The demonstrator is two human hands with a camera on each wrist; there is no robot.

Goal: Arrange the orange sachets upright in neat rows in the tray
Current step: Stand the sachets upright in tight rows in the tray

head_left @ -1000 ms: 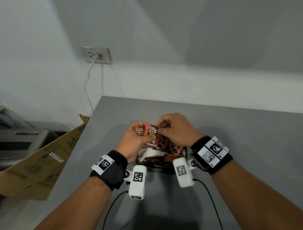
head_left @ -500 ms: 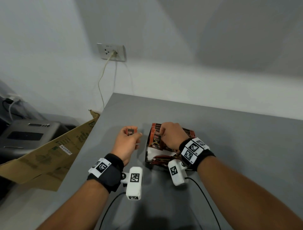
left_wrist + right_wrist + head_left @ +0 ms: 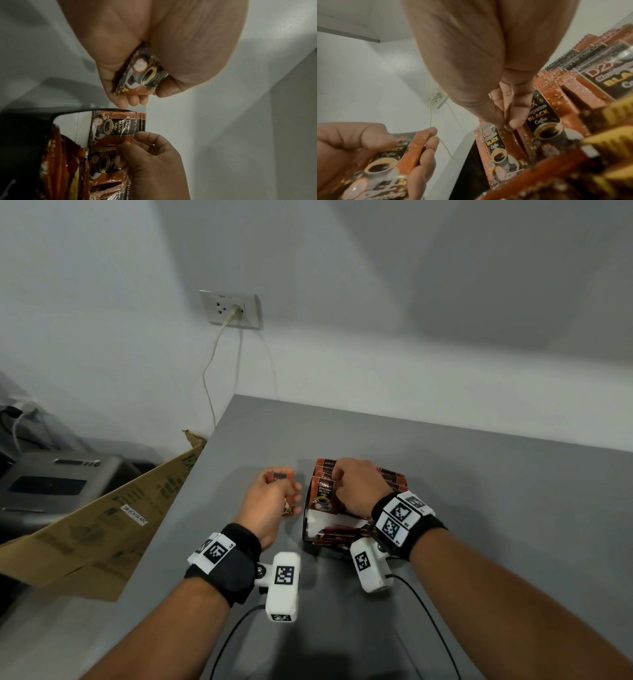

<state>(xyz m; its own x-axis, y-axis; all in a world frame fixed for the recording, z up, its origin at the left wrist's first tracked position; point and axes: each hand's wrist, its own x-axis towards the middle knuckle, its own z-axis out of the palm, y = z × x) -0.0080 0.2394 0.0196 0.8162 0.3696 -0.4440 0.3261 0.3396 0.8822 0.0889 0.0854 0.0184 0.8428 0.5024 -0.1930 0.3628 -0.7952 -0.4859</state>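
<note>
A tray with pale walls and a dark rim stands on the grey table. Orange black-coffee sachets stand upright in rows in its far part, and several more lie flat in its near part. My right hand reaches down over the rows. In the right wrist view its fingertips pinch the top of an upright sachet. My left hand hovers just left of the tray, holding one sachet between thumb and fingers. The same held sachet shows in the left wrist view.
The table's left edge runs close beside my left hand. Below it lean a cardboard sheet and a grey machine. A wall socket with a hanging cable sits behind. Black cables trail from the wrist cameras.
The two hands were together above the tray with sachets. My left hand has drawn away to the left with one sachet, and my right hand has gone down into the rows.
</note>
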